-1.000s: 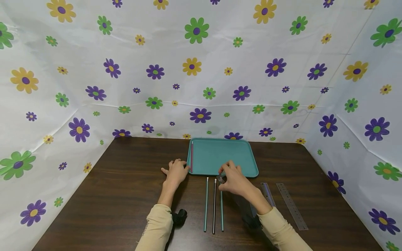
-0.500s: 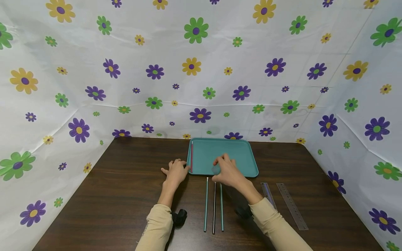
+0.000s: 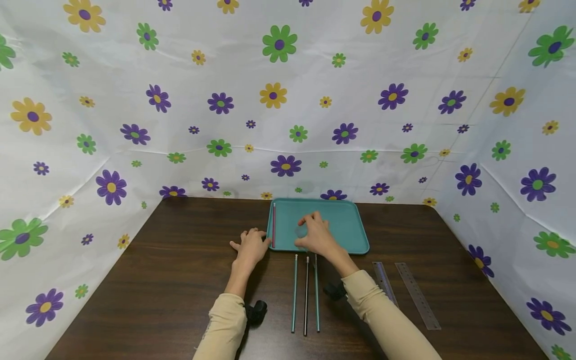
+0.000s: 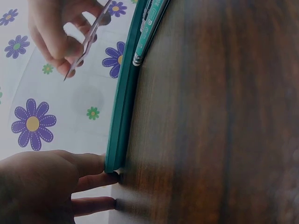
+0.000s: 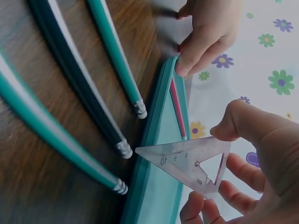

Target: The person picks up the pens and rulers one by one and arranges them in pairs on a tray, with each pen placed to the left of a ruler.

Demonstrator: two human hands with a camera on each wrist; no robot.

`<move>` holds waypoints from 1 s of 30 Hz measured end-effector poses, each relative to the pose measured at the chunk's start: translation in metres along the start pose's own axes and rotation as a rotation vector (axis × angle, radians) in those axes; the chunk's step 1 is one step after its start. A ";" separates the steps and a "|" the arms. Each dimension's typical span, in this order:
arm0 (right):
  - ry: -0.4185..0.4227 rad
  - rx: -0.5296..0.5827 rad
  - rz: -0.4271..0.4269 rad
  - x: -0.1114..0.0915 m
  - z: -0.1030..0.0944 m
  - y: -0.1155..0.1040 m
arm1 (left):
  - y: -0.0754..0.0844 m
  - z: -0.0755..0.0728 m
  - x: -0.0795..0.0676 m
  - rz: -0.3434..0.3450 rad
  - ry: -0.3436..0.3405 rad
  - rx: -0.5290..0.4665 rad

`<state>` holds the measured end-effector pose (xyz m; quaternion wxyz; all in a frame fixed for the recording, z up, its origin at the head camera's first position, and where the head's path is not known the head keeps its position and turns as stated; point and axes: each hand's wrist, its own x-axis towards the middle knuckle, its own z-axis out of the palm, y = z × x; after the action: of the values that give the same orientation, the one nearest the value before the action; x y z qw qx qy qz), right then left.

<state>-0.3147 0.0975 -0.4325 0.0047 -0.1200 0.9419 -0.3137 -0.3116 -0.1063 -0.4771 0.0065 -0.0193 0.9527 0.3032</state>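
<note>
The clear plastic set square [image 5: 182,161] hangs tilted above the teal tray [image 3: 346,227], over its left half, clear of the surface. The right hand [image 3: 318,236] pinches it between thumb and fingertips by its wider end, which leaves the long pointed corner free and most of the printed face uncovered; a light edge grip like this probably suits so thin a piece. The left hand [image 3: 252,247] lies with fingers spread and extended, touching the tray's near left corner, perhaps to steady it. Inside the tray, a red pencil [image 3: 274,225] runs along the left wall, apparently tucked there to leave the floor beside it bare. On the wooden table [image 3: 180,275], in front of the tray, a teal pencil [image 3: 294,295], a black pencil [image 3: 306,297] and a second teal pencil [image 3: 317,297] lie nearly parallel, eraser ends toward the rim, seemingly lined up on purpose. Farther right, a bluish ruler [image 3: 384,282] and a clear-looking ruler [image 3: 418,296] slant side by side, apart from the pencils.
</note>
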 end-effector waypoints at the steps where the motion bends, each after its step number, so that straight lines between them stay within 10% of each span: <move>1: 0.004 0.004 0.004 0.002 0.001 -0.001 | 0.000 0.000 0.000 -0.001 -0.003 -0.001; 30: 0.077 0.075 0.029 0.033 0.033 -0.005 | 0.001 -0.002 0.000 -0.003 -0.015 0.013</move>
<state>-0.3425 0.0667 -0.4544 -0.0226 -0.0940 0.9306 -0.3529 -0.3118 -0.1067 -0.4747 0.0144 -0.0185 0.9546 0.2969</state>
